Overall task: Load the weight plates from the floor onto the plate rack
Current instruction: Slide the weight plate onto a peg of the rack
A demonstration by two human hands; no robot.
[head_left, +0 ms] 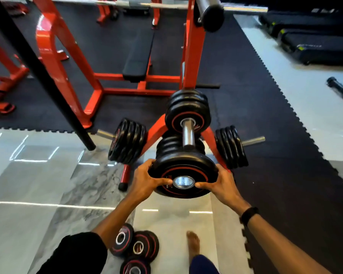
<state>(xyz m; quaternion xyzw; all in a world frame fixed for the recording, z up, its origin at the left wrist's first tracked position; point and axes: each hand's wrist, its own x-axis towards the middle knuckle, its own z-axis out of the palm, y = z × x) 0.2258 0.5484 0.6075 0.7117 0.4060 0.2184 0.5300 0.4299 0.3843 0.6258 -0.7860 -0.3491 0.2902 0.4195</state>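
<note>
Both hands hold a black weight plate on the near peg of the red plate rack.

The left hand grips the weight plate at its left rim, fingers curled over the edge and thumb at the hub. The peg end shows through the plate's hole. The right hand mirrors this on the right rim. The plate rack carries more plates on its other pegs. Three small plates lie on the floor by the bare foot.
</note>
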